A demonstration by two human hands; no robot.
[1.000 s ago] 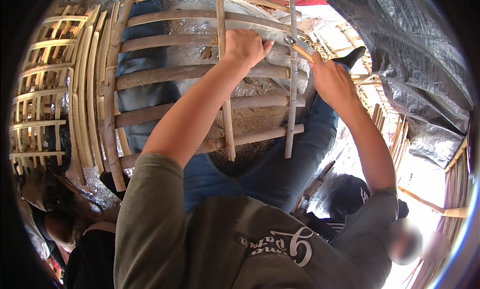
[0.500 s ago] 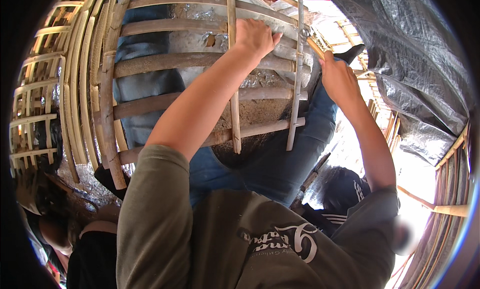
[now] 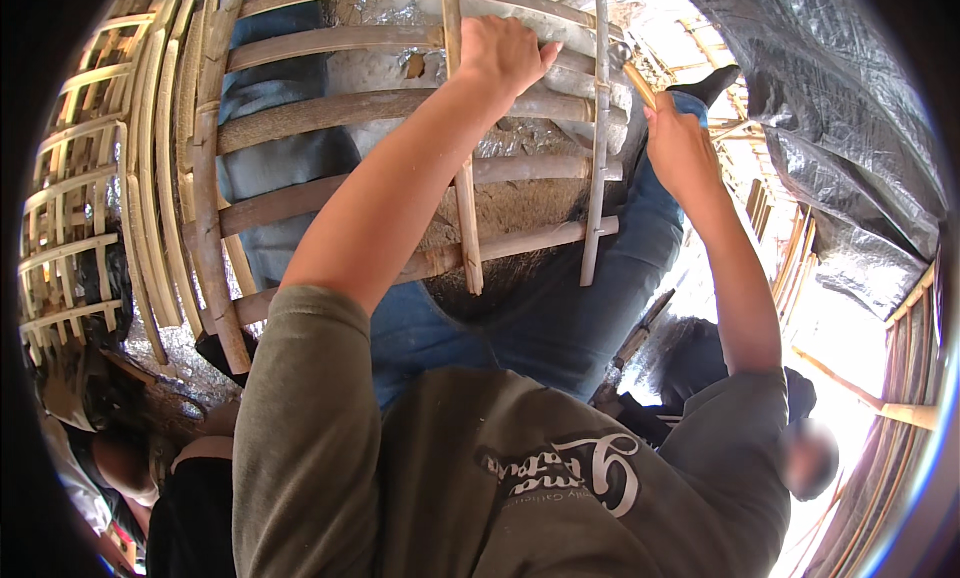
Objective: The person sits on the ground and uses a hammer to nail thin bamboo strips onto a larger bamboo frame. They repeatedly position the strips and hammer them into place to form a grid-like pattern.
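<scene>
A frame of brown bamboo slats [image 3: 330, 111] lies across my legs, with upright strips crossing the bowed slats. My left hand [image 3: 500, 53] is closed over a slat near the far end of the middle upright strip [image 3: 466, 203]. To the right, my right hand [image 3: 682, 146] grips a hammer [image 3: 639, 82] by its light wooden handle. Its small metal head is just right of the thin right-hand strip [image 3: 601, 128], near where that strip crosses the far slats. The left fingertips are partly hidden behind the hand.
Lattice panels of pale bamboo [image 3: 75, 208] stand at the left beside long loose strips [image 3: 160, 178]. Grey plastic sheeting [image 3: 830, 108] hangs at the right. Another person [image 3: 120, 468] is partly visible at lower left, and one more [image 3: 690, 358] behind my right arm.
The hammer head has shifted slightly right, away from the right-hand strip. My left hand keeps its place on the frame. The whole view has moved a little.
</scene>
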